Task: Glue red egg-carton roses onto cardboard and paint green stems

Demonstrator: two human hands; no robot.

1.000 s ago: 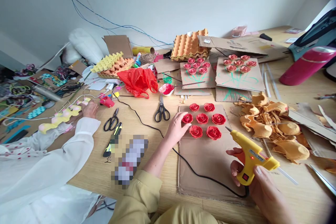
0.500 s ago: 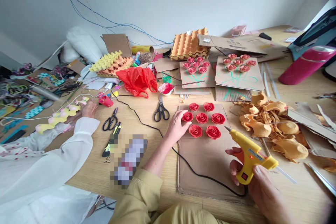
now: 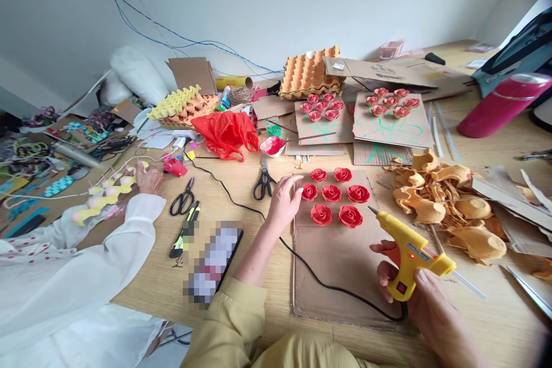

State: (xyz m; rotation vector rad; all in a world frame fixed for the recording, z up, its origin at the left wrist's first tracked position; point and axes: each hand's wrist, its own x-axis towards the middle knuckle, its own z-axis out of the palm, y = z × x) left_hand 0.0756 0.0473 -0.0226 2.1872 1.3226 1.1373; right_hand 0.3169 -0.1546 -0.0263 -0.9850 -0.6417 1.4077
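Note:
Several red paper roses point(image 3: 331, 194) are grouped on the upper part of a flat cardboard sheet point(image 3: 332, 276). My left hand point(image 3: 284, 202) is at the sheet's left edge, just left of the leftmost rose point(image 3: 309, 192). Its thumb and fingers are apart and nothing shows between them. In my right hand point(image 3: 435, 305) is a yellow hot glue gun point(image 3: 409, 256), its small light lit red and a clear glue stick point(image 3: 470, 286) poking from the back. The nozzle points up and left, beside the roses. A black cord runs from its handle across the sheet.
Torn orange egg-carton pieces point(image 3: 435, 201) pile up on the right. Black scissors point(image 3: 264, 181), pruning snips point(image 3: 183, 198), a utility knife point(image 3: 185, 233) and a pixelated phone point(image 3: 215, 264) lie leftward. Finished rose boards point(image 3: 392, 126) are behind. A co-worker's hand point(image 3: 149, 178) holds a yellow carton strip.
My left hand has drawn back slightly left from the leftmost rose, which stays on the cardboard. The glue gun has hardly moved. The co-worker's hand and carton strip shifted slightly right.

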